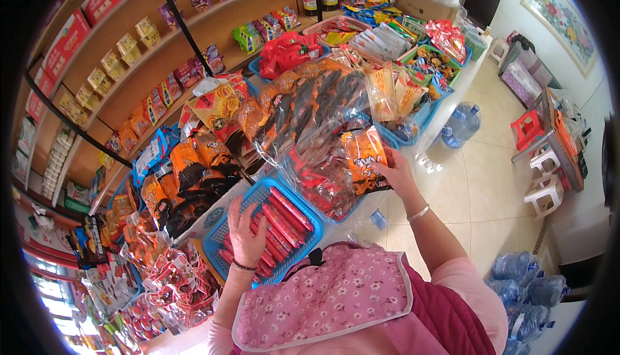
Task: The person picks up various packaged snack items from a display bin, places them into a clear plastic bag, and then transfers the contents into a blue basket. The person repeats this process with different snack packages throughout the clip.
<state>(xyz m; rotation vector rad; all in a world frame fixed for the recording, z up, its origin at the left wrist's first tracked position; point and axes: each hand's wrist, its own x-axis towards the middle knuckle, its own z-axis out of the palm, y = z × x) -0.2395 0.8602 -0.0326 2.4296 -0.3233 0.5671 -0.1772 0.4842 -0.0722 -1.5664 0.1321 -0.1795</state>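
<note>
My right hand (398, 170) holds an orange and black snack packet (363, 154) by its right edge, above a blue basket of red-wrapped snacks (324, 185). My left hand (247, 231), fingers spread, is over the left part of a blue plastic basket (312, 209) with several red sausage-like sticks (286, 224); whether it touches them I cannot tell. A large clear plastic bag (315, 98) full of similar orange and black packets lies beyond both baskets. More of these packets (189, 171) are heaped in a box to the left.
Snack shelves (140, 64) with cups and packets rise at the left and back. Baskets of wrapped sweets (433, 64) stand at the back right. Red packets (179, 282) lie at the near left. Large water bottles (462, 122) stand on the tiled floor, near a table (564, 137) and stools.
</note>
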